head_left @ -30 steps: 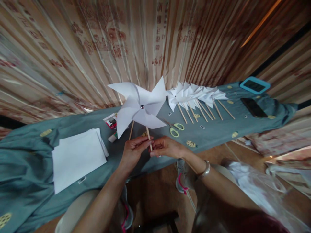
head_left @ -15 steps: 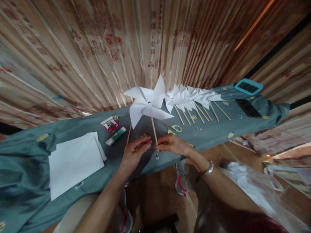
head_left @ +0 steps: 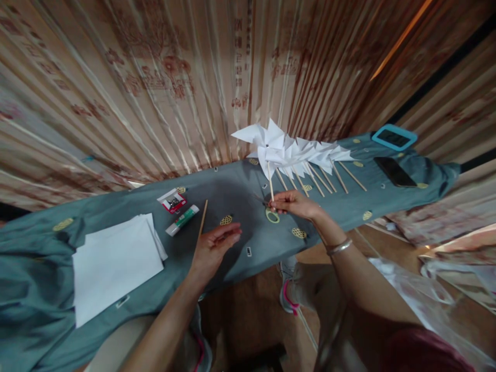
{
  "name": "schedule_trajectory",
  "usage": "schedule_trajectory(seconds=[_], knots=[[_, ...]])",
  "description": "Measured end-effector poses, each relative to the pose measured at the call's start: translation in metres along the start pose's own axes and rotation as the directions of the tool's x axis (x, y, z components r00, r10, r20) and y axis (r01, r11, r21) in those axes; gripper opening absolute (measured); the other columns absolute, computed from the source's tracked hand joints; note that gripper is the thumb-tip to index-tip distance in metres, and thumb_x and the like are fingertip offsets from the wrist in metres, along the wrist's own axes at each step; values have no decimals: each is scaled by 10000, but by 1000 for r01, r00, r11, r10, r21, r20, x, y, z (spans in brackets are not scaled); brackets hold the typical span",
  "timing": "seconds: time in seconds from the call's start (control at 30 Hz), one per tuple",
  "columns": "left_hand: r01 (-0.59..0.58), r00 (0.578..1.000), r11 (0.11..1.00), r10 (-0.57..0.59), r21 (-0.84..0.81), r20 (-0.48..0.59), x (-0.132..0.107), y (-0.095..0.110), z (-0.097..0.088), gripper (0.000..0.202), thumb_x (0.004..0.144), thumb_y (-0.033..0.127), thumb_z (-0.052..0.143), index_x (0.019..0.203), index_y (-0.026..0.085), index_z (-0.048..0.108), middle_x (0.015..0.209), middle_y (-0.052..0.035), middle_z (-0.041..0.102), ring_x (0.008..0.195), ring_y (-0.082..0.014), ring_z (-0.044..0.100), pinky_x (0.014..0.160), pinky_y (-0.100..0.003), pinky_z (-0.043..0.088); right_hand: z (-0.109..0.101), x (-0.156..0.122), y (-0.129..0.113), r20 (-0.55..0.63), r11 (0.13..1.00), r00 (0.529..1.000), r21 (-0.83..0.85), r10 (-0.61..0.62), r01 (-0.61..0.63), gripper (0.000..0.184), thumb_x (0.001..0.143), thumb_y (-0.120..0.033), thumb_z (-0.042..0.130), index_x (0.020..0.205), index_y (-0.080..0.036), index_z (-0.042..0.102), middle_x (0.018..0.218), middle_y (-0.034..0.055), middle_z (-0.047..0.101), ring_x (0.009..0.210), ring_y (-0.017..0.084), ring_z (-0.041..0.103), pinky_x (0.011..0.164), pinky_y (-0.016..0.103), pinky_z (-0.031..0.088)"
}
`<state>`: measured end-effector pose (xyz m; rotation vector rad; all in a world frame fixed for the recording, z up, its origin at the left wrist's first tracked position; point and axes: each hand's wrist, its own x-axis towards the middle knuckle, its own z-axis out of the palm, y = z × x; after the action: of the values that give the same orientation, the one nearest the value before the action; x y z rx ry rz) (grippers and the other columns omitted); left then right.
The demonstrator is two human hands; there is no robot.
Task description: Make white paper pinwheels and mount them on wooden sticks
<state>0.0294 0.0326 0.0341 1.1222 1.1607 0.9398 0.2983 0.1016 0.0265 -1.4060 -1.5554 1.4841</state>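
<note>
My right hand [head_left: 293, 203] pinches the lower end of the wooden stick of a white paper pinwheel [head_left: 266, 146]. That pinwheel stands at the left end of a row of several more paper pinwheels [head_left: 310, 154], whose sticks point toward me. Under my right fingers lie scissors [head_left: 272, 215] with light green handles, partly covered. My left hand [head_left: 217, 247] hovers over the cloth with its fingers stretched out, holding nothing. Beside it a loose wooden stick [head_left: 203, 217] lies on the cloth, its near end hidden by the hand.
On the left of the cloth-covered table [head_left: 127, 199] lies a stack of white paper [head_left: 116, 263]. Near it are a glue stick [head_left: 182, 220] and a small red-and-white box [head_left: 171, 201] of metal pins. A phone [head_left: 395, 172] and a blue-framed device [head_left: 394, 137] lie far right. A curtain [head_left: 155, 77] hangs behind.
My right hand has carried the pinwheel to the right, from in front of me to the left end of the row. My left hand has stayed nearly in place.
</note>
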Motion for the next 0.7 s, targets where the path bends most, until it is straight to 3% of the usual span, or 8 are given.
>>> schedule_trajectory(seconds=[0.3,0.7], knots=[[17,1000,1000,-17,-11,4,-1,-1,0,397,601,420,812,915,184,758,932,-88,773,928,-263,716,840,-361,560,-23,5,6,-48,998,999,-66,13,-16,387,606,-527,751,663,-160,644,624,9,641,548,93,488,548,243,389],[44,999,999,-44,-28,-1,-3,1,0,403,588,415,816,910,180,759,936,-88,772,928,-249,710,854,-343,545,-30,11,13,-99,990,995,-135,22,-35,344,610,-486,731,574,-160,629,506,-18,560,492,88,432,500,243,330]])
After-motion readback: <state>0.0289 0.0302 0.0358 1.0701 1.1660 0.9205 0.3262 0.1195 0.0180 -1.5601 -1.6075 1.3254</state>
